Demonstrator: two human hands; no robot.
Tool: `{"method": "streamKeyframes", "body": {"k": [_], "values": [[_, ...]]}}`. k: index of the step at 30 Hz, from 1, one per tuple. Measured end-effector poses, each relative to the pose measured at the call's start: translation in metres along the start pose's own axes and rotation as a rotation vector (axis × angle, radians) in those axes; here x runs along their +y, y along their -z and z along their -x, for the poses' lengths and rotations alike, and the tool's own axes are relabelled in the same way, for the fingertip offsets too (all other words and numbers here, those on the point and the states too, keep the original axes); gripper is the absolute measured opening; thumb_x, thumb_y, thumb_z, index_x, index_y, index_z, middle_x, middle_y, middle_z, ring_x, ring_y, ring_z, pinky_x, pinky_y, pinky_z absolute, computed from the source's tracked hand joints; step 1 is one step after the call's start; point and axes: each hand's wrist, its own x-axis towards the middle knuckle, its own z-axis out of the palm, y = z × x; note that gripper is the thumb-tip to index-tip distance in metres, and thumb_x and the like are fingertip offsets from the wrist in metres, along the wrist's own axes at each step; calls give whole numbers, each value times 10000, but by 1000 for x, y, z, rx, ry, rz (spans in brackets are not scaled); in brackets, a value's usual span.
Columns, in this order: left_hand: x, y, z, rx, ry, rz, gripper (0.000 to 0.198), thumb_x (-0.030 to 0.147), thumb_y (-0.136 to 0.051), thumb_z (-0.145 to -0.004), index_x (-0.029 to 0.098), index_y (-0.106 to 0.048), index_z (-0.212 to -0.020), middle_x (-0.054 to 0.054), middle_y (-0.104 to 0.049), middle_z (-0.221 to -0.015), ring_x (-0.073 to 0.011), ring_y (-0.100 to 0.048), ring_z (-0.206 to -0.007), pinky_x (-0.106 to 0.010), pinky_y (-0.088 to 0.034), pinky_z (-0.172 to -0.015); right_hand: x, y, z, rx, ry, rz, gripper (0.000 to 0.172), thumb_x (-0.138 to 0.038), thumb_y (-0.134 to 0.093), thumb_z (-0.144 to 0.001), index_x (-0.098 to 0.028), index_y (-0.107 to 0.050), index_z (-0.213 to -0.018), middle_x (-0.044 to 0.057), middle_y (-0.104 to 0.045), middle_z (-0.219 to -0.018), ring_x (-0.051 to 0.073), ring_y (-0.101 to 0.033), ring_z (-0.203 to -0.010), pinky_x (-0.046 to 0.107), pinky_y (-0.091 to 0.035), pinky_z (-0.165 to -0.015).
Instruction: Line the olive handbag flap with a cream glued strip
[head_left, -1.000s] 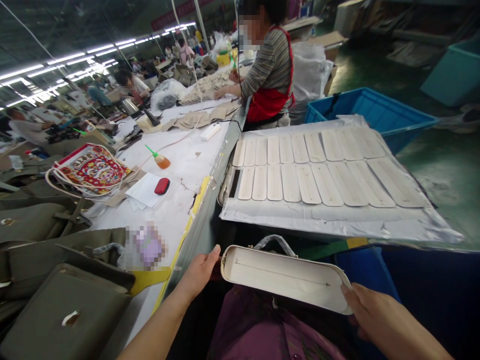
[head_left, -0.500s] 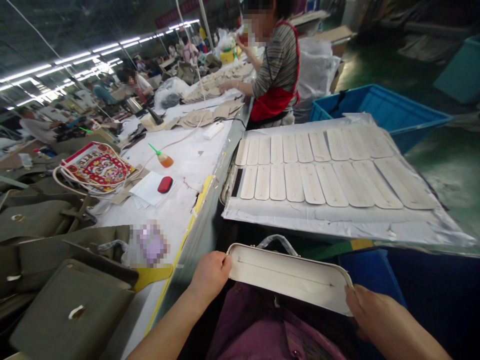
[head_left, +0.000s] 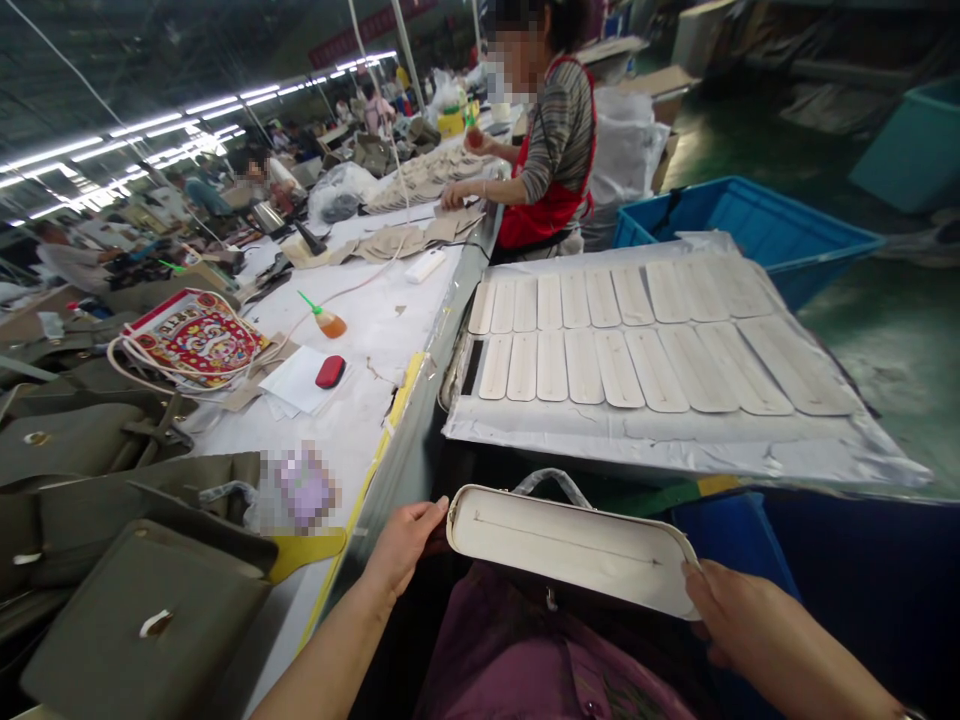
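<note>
No writing is legible, even on the patterned bag [head_left: 201,340].

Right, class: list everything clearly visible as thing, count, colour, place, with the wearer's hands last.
held bag: 1, cream-faced, lower centre
panels: about nineteen, cream, two rows on board
board: 1, white, right of table
crate: 1, blue, behind board
bin: 1, teal, upper right
table: 1, white, left of board
bottle: 1, orange, green tip, on table
case: 1, red, on papers
papers: several, white, on table
patterned bag: 1, mainly red, on table
other bags: several, olive, lower left
co-worker: 1, striped-and-red clothing, beyond board
left hand: 1, at held bag's left end
right hand: 1, holding its right end
</note>
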Motion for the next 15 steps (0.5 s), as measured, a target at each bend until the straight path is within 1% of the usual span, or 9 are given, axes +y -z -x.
{"method": "streamKeyframes", "body": {"k": [2, 4, 6, 9, 12, 15], "values": [[-1, -1, -1, -15, 2, 13, 420, 514, -679, -689, 105, -606, -753, -20, -605, -679, -121, -561, -638, -238, -473, -612, -1, 4, 0, -16, -21, -19, 309, 52, -415, -641, -111, -639, -778, 133, -653, -760, 241, -648, -645, 318, -531, -557], [-1, 0, -2, -55, 32, 36, 404, 492, -690, -689, 103, -618, -772, -26, -614, -711, -120, -566, -665, -235, -475, -621, 0, 5, 1, -8, -7, -4, 301, 50, -414, -644, -117, -635, -761, 129, -652, -746, 238, -650, -639, 300, -525, -524], [-1, 3, -4, -78, 43, 41, 402, 479, -700, -684, 92, -626, -762, -40, -620, -720, -124, -567, -675, -249, -478, -640, 3, 1, 1, 40, 39, 40, 298, 48, -422, -628, -120, -630, -760, 124, -649, -734, 241, -647, -628, 308, -528, -515], [-1, 3, -5, -57, 19, -15, 415, 482, -707, -670, 77, -632, -717, -44, -615, -684, -126, -551, -653, -262, -470, -648, 9, -9, 2, 155, 104, 98, 293, 32, -440, -593, -129, -616, -763, 109, -643, -707, 242, -638, -597, 343, -544, -538], [3, -2, -3, -4, -23, -139, 438, 507, -693, -661, 73, -640, -676, -28, -594, -621, -114, -515, -597, -241, -432, -606, 12, -14, 2, 217, 150, 125, 280, 14, -444, -582, -133, -608, -754, 103, -635, -683, 235, -635, -566, 333, -547, -515], [11, -9, -1, 56, -84, -394, 434, 515, -643, -692, 82, -664, -679, -23, -598, -605, -112, -488, -568, -223, -369, -547, 12, -11, 2, 238, 204, 175, 294, 11, -442, -527, -119, -612, -728, 113, -626, -653, 243, -624, -525, 350, -546, -481]]}}
